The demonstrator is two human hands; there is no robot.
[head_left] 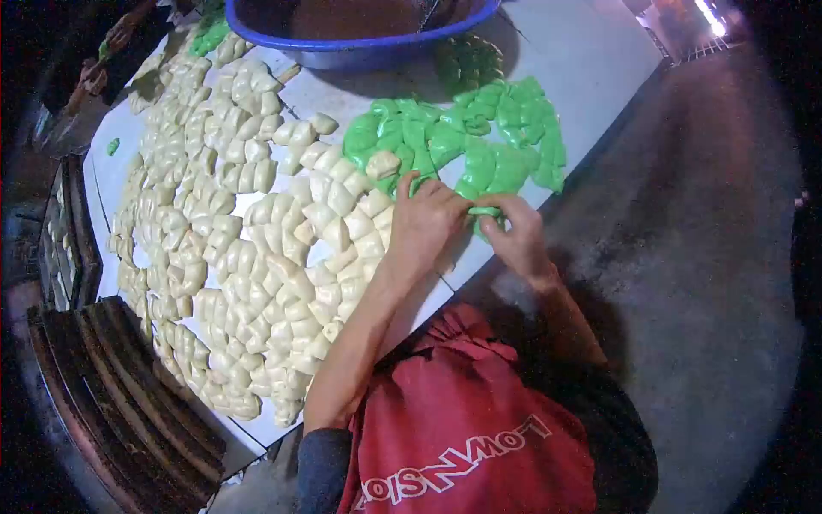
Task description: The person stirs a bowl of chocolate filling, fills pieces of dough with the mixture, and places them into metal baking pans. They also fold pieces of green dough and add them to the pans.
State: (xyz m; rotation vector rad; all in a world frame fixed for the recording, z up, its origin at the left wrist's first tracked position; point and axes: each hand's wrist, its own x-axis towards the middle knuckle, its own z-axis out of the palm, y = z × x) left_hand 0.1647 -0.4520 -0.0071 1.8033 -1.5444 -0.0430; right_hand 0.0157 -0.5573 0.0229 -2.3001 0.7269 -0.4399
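Note:
Near the table's front edge, my two hands meet at a small piece of green dough. My right hand pinches it between thumb and fingers. My left hand has its fingers closed at the piece's left end, partly hiding it, with the thumb sticking up. Flattened green dough pieces lie just beyond my hands. One cream dough piece rests against the green ones. Many cream dough pieces cover the table to the left of my left hand, packed close together.
A blue basin with brown inside stands at the table's far side. Stacked dark trays sit at the lower left, beside the white table. Another person's hand shows at the upper left. Concrete floor lies to the right.

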